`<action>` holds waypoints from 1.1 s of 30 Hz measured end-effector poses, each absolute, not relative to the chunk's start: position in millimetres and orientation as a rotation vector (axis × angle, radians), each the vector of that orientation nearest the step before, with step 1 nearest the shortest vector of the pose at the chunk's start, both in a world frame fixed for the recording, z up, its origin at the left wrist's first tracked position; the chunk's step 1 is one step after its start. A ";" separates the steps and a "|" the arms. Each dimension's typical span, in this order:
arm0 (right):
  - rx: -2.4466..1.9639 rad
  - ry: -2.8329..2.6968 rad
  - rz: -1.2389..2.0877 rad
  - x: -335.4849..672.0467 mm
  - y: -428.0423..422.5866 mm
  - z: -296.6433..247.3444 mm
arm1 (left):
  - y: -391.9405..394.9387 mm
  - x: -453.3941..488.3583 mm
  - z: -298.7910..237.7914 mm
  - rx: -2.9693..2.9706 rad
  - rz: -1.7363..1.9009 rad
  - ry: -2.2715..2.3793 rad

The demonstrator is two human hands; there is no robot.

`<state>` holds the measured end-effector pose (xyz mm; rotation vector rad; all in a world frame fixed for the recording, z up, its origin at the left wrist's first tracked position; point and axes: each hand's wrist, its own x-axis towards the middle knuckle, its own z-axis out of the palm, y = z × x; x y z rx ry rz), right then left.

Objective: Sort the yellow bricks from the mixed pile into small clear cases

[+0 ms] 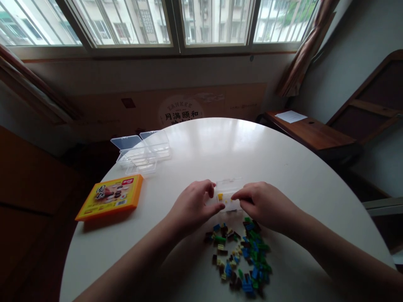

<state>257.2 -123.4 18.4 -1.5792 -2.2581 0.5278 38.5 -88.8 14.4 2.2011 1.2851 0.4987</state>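
A small clear plastic box [233,205] with its lid [229,183] raised sits on the table, a few tiny yellow bricks [220,196] inside. My left hand [197,201] curves round the box's left end, thumb at the front corner and bent fingers at the back. At the right end is my right hand [262,205], its index fingertip over the box and the thumb tucked close under it. Whatever that pinch holds is too small to make out. Just in front of both hands lies a loose pile of small green, blue, brown and cream building bricks [255,251].
The round white table [299,180] has several clear plastic boxes [141,153] with raised lids at its far left. Nearer stands a yellow-orange box [110,197] with printed pictures. Beyond the right edge is a wooden side table [327,132] bearing white paper [291,116].
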 end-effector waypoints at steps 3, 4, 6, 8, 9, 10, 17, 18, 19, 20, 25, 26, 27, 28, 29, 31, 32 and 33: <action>-1.595 -2.272 0.529 256.0 -122.6 17.0 | -88.9 40.1 10.4 2.199 0.490 1.262; -1.594 -2.278 0.532 255.6 -122.4 16.6 | -88.9 40.5 9.4 2.197 0.492 1.255; -1.591 -2.286 0.533 254.5 -121.8 16.0 | -88.8 41.2 8.5 2.190 0.491 1.248; -1.598 -2.288 0.522 252.7 -121.3 15.8 | -88.8 41.7 8.7 2.176 0.489 1.255; -1.605 -2.289 0.512 251.5 -121.0 15.7 | -88.7 41.8 9.0 2.167 0.485 1.263; -1.615 -2.291 0.500 250.1 -120.8 15.6 | -88.7 42.0 9.3 2.160 0.483 1.272; -1.638 -2.305 0.404 239.5 -121.2 12.2 | -89.7 41.9 9.4 2.154 0.479 1.279; -1.628 -2.302 0.397 239.1 -121.4 11.8 | -89.9 41.9 9.3 2.154 0.481 1.280; -1.620 -2.295 0.390 239.1 -121.6 11.6 | -90.0 42.0 9.2 2.154 0.482 1.283; -1.613 -2.288 0.384 239.4 -121.7 11.6 | -90.0 42.1 9.2 2.153 0.480 1.286; -1.645 -2.272 0.380 241.7 -122.1 11.9 | -89.3 42.7 10.0 2.158 0.470 1.286; -1.648 -2.275 0.387 241.7 -122.0 11.6 | -89.3 42.8 10.1 2.161 0.471 1.282; -1.647 -2.280 0.395 241.4 -122.0 11.3 | -89.4 42.7 10.2 2.165 0.473 1.278; -1.642 -2.285 0.403 241.1 -121.9 11.0 | -89.5 42.7 10.2 2.169 0.476 1.275; -1.637 -2.290 0.410 240.5 -121.9 10.6 | -89.6 42.6 10.1 2.172 0.479 1.272; -1.630 -2.297 0.416 239.3 -121.9 10.2 | -89.7 42.4 9.9 2.179 0.484 1.268; -1.627 -2.299 0.415 238.7 -121.9 10.1 | -89.7 42.4 9.9 2.181 0.483 1.267; -1.624 -2.301 0.413 238.2 -122.0 10.0 | -89.7 42.4 9.9 2.182 0.480 1.266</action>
